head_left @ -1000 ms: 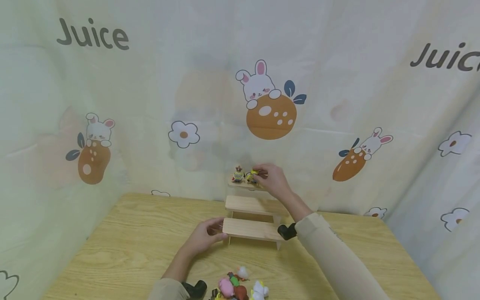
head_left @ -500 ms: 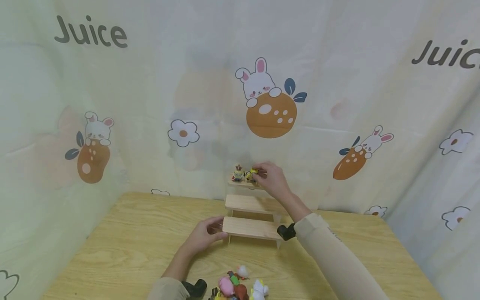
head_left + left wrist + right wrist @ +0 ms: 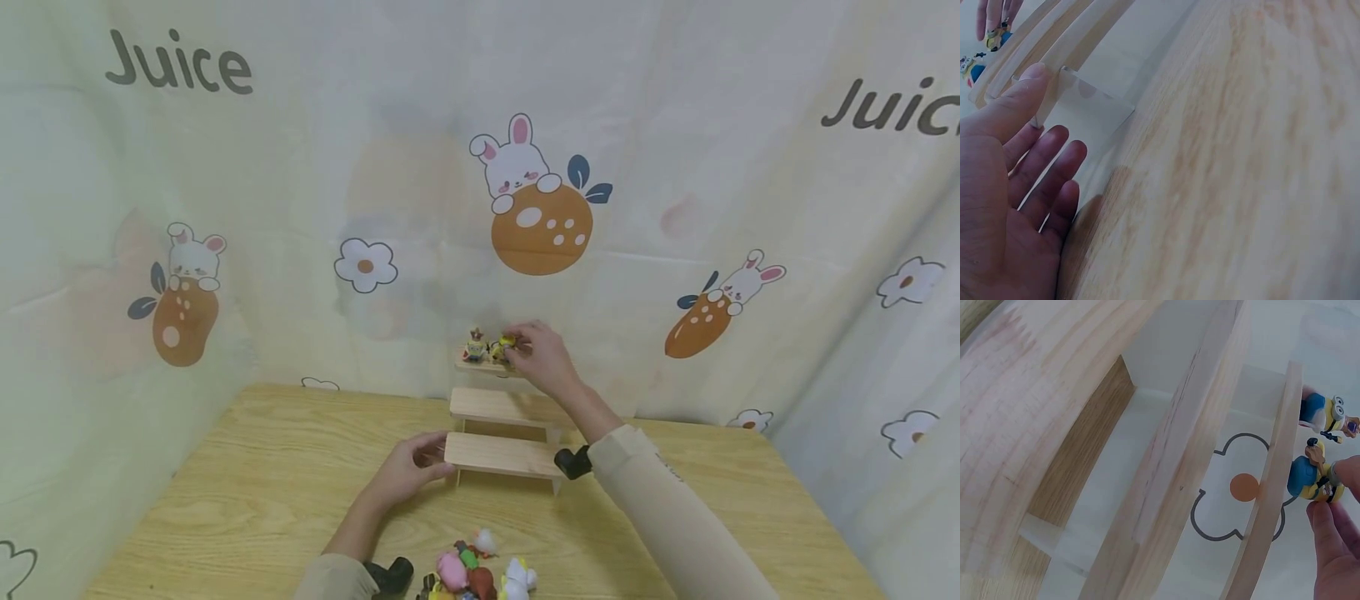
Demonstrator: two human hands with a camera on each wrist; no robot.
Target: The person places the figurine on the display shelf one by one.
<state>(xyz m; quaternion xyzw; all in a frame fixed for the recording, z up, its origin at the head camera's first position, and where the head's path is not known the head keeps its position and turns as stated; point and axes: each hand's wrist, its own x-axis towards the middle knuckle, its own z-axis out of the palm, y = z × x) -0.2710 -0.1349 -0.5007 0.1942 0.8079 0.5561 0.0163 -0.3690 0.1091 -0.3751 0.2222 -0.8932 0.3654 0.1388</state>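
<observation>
A three-tier display stand (image 3: 502,456) with wooden steps and clear supports stands at the back of the table. My right hand (image 3: 546,360) pinches a yellow minion figure (image 3: 1300,476) in blue overalls between thumb and fingers, its feet at the top step (image 3: 1279,444). Beside it on that step stands another minion figure (image 3: 474,348) wearing a crown. My left hand (image 3: 405,472) grips the left end of the lowest step, thumb at the front and index finger behind the clear support (image 3: 1088,103); its other fingers are loosely bent below.
Several small toy figures lie in a pile at the front of the table (image 3: 225,500), among them a pink one (image 3: 452,572) and a white one (image 3: 517,578). A printed curtain (image 3: 420,208) hangs right behind the stand. The middle step (image 3: 495,406) is bare where visible.
Both hands stay in nearly the same place, with the minion figure still pinched at the top step. The head view has shifted very slightly.
</observation>
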